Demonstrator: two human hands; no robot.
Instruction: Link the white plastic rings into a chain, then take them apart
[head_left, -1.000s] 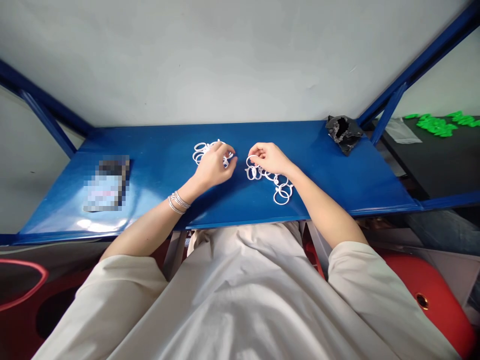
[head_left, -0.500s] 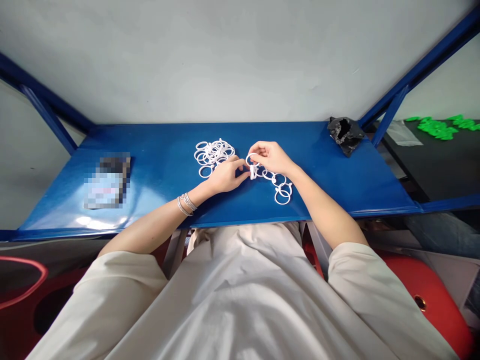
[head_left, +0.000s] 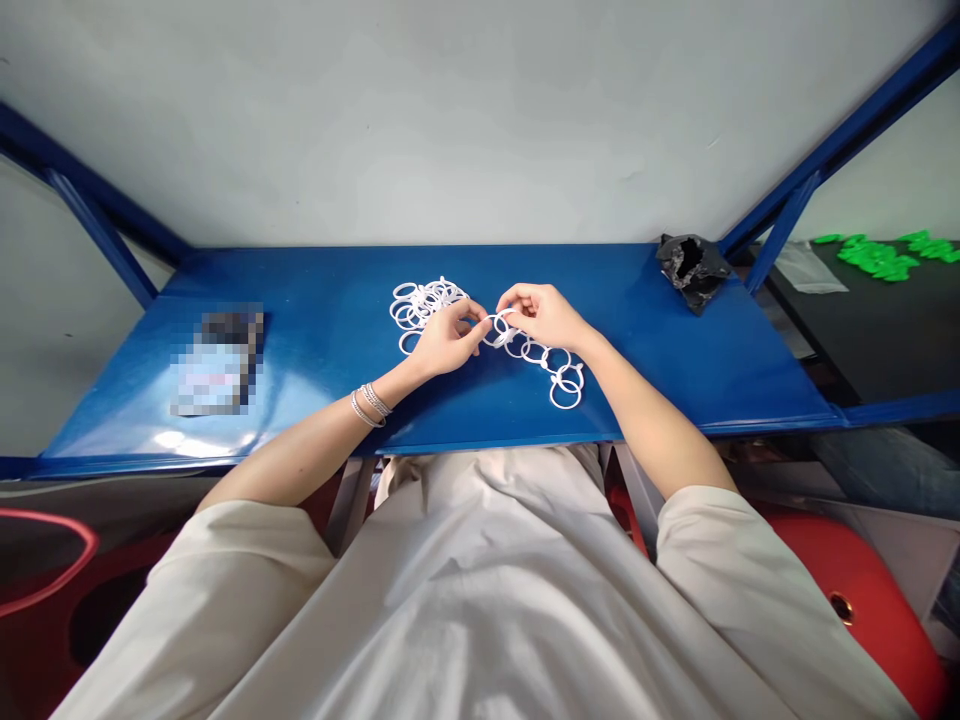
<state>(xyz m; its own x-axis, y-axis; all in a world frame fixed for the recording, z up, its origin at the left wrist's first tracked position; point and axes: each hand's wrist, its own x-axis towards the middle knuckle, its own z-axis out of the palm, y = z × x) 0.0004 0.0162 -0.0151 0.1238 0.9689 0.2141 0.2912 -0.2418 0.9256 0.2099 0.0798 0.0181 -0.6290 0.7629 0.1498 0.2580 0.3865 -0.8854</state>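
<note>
Several white plastic rings, linked in a short chain (head_left: pixel 564 390), trail across the blue table under and beside my right wrist. My right hand (head_left: pixel 541 312) pinches a white ring (head_left: pixel 504 332) at the chain's left end. My left hand (head_left: pixel 448 338) has its thumb and finger closed on the edge of another white ring (head_left: pixel 491 340), which overlaps the one in my right hand. Whether these two are hooked together I cannot tell. Behind my left hand lies a pile of white rings (head_left: pixel 411 308), partly covered by the fingers.
A pixelated flat item (head_left: pixel 214 365) lies on the blue table (head_left: pixel 315 300) at the left. A crumpled black bag (head_left: pixel 694 270) sits at the back right corner. Green pieces (head_left: pixel 876 258) rest on a dark table beyond the frame post. A red stool (head_left: pixel 847 590) stands at the lower right.
The ring between my hands has turned from edge-on to showing its round face. My left hand has shifted slightly up and its fingers now pinch the ring's edge. My right hand has hardly moved.
</note>
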